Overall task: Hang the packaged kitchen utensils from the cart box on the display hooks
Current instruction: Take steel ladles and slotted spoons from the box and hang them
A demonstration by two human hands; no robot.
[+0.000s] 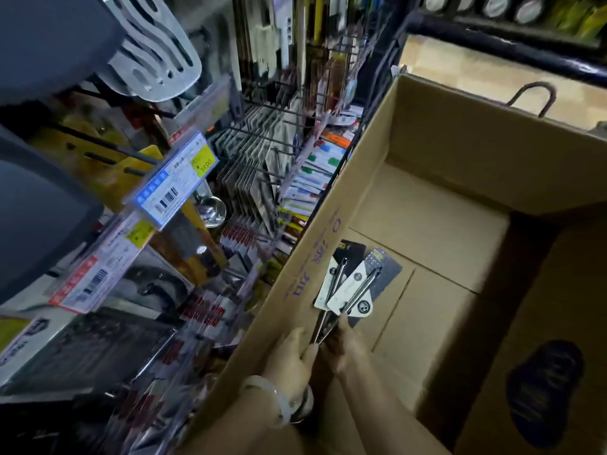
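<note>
A large open cardboard box point(328, 257) sits on the cart at the right. Low inside it, near the left wall, are two packaged utensils point(353, 284) with steel handles on black-and-white cards. My left hand point(292, 353) curls over the box's left wall and touches the utensils' lower ends. My right hand point(338, 346) reaches into the box and grips those same ends from the right. Display hooks point(262, 126) with hanging packages fill the rack to the left of the box.
Price tags point(174, 182) and slotted steel spatulas point(154, 50) hang at the upper left. Packaged goods crowd the lower shelves point(203, 310). The cart's dark bar point(492, 41) crosses the top right. A dark shoe point(545, 392) shows at the lower right.
</note>
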